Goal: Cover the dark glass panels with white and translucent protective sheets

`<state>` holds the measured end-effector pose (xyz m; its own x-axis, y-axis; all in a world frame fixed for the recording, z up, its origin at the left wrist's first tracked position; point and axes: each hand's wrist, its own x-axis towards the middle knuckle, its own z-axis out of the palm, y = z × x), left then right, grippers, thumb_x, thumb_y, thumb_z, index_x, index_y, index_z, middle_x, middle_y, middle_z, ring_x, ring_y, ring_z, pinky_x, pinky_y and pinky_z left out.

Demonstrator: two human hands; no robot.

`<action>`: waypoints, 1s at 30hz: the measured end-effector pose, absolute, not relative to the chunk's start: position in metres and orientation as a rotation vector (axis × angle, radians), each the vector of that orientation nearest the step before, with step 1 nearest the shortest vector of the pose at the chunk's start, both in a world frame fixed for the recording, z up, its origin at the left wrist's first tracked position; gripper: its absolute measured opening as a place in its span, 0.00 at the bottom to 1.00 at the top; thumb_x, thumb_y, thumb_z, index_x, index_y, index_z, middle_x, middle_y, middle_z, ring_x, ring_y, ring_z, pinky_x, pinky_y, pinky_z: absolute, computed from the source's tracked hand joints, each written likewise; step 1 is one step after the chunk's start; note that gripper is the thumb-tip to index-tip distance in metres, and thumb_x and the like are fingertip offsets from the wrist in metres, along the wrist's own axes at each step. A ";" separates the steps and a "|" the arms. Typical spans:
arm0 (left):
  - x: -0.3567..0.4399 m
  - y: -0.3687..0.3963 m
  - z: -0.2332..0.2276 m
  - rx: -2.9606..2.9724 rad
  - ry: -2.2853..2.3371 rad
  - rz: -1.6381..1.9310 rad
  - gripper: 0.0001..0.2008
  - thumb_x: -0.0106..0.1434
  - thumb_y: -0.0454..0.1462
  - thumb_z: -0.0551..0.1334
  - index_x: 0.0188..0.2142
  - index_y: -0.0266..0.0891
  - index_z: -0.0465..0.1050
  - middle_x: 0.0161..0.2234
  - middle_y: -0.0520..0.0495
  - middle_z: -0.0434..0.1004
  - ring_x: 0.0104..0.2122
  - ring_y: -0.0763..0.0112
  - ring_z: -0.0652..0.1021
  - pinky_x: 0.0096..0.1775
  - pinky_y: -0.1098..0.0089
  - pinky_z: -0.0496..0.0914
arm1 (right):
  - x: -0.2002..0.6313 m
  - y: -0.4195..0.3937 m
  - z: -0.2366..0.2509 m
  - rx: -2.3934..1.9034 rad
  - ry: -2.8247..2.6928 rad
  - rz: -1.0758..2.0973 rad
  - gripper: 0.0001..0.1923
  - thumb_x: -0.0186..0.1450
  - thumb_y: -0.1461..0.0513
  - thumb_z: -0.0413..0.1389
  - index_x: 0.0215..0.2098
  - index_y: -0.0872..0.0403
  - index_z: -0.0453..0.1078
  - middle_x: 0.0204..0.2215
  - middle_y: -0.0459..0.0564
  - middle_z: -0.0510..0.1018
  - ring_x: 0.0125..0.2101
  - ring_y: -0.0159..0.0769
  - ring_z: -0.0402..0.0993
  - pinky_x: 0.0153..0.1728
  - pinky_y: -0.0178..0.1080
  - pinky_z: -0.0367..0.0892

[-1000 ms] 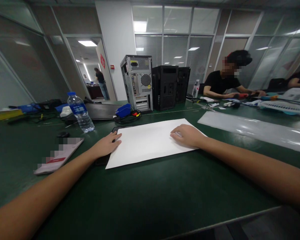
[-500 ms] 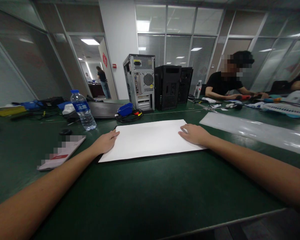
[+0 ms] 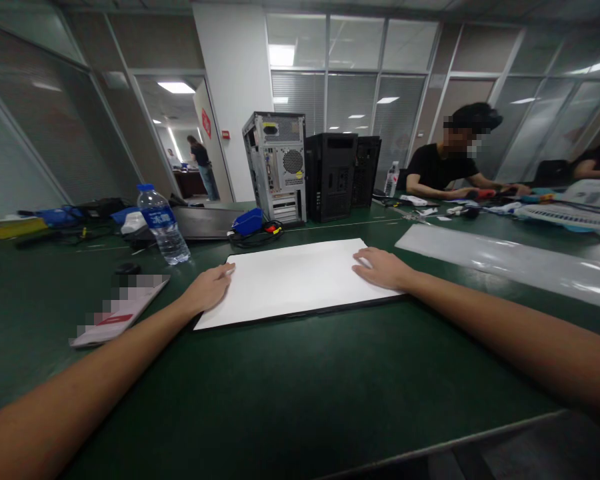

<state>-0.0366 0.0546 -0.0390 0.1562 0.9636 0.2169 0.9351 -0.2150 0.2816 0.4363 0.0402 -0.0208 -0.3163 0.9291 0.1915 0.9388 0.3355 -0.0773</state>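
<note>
Touching both ends of white sheet (image 3: 290, 283) with left hand (image 3: 207, 289), right hand (image 3: 384, 269) — can't tell if pinching; likely light, creasable — best edge-held.

Plain white sheet (image 3: 290, 283), dark green table (image 3: 300, 380).

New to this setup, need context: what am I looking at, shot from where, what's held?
No machine here: it's a person's bare left hand and right hand. All the pictures come from one camera worn on the head, looking forward and down. Both hands are on a white sheet, one near each end; whether they grip it I can't tell. A dark edge shows beneath. Also on the green table: a water bottle left, clear plastic right, computer cases beyond.
</note>
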 end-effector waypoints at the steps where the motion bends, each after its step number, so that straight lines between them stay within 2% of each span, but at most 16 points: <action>1: -0.036 0.055 -0.039 2.317 1.925 0.541 0.31 0.65 0.42 0.49 0.64 0.33 0.69 0.65 0.41 0.69 0.65 0.59 0.70 0.65 0.62 0.62 | 0.437 0.041 -0.021 -1.687 -2.404 -0.072 0.31 0.72 0.48 0.47 0.64 0.58 0.68 0.63 0.61 0.69 0.60 0.51 0.67 0.61 0.49 0.62; 7: -0.024 0.049 -0.038 2.293 1.997 0.511 0.31 0.63 0.39 0.49 0.63 0.30 0.70 0.64 0.39 0.70 0.64 0.59 0.71 0.64 0.64 0.62 | 0.445 0.050 -0.019 -1.636 -2.439 -0.065 0.30 0.72 0.49 0.47 0.63 0.58 0.68 0.63 0.60 0.69 0.61 0.49 0.67 0.62 0.49 0.62; 10: -0.016 0.043 -0.038 2.313 2.015 0.472 0.31 0.64 0.39 0.50 0.64 0.32 0.69 0.65 0.39 0.69 0.65 0.55 0.69 0.66 0.61 0.60 | 0.447 0.051 -0.018 -1.627 -2.451 -0.062 0.29 0.72 0.50 0.47 0.64 0.58 0.67 0.63 0.60 0.69 0.61 0.49 0.66 0.62 0.49 0.61; 14: -0.010 0.037 -0.038 2.336 2.033 0.422 0.32 0.67 0.44 0.50 0.66 0.32 0.65 0.67 0.37 0.66 0.66 0.48 0.67 0.65 0.53 0.61 | 0.446 0.047 -0.017 -1.618 -2.479 -0.068 0.29 0.73 0.51 0.45 0.65 0.57 0.66 0.64 0.60 0.69 0.61 0.49 0.66 0.61 0.50 0.62; 19: -0.010 0.035 -0.037 2.384 2.016 0.350 0.35 0.69 0.48 0.47 0.69 0.30 0.60 0.71 0.34 0.57 0.69 0.49 0.62 0.67 0.54 0.57 | 0.443 0.040 -0.016 -1.635 -2.514 -0.093 0.30 0.74 0.50 0.42 0.65 0.58 0.66 0.64 0.62 0.67 0.62 0.53 0.65 0.60 0.54 0.63; 22: -0.011 0.035 -0.036 2.429 1.982 0.295 0.35 0.69 0.48 0.47 0.68 0.30 0.61 0.71 0.34 0.56 0.69 0.48 0.61 0.67 0.54 0.56 | 0.442 0.038 -0.014 -1.645 -2.529 -0.113 0.30 0.74 0.50 0.42 0.66 0.58 0.65 0.64 0.61 0.67 0.61 0.53 0.66 0.59 0.54 0.64; 26: -0.010 0.033 -0.033 2.474 1.960 0.240 0.33 0.70 0.47 0.46 0.69 0.34 0.62 0.70 0.37 0.59 0.68 0.47 0.62 0.67 0.51 0.57 | 0.441 0.038 -0.012 -1.685 -2.505 -0.163 0.29 0.73 0.49 0.44 0.63 0.55 0.68 0.62 0.59 0.70 0.58 0.52 0.70 0.57 0.52 0.65; 30: -0.009 0.030 -0.030 2.497 1.965 0.194 0.33 0.70 0.47 0.45 0.69 0.37 0.61 0.71 0.40 0.59 0.68 0.48 0.63 0.67 0.52 0.57 | 0.440 0.038 -0.009 -1.761 -2.454 -0.238 0.29 0.71 0.46 0.46 0.59 0.54 0.72 0.56 0.59 0.76 0.52 0.54 0.75 0.52 0.53 0.68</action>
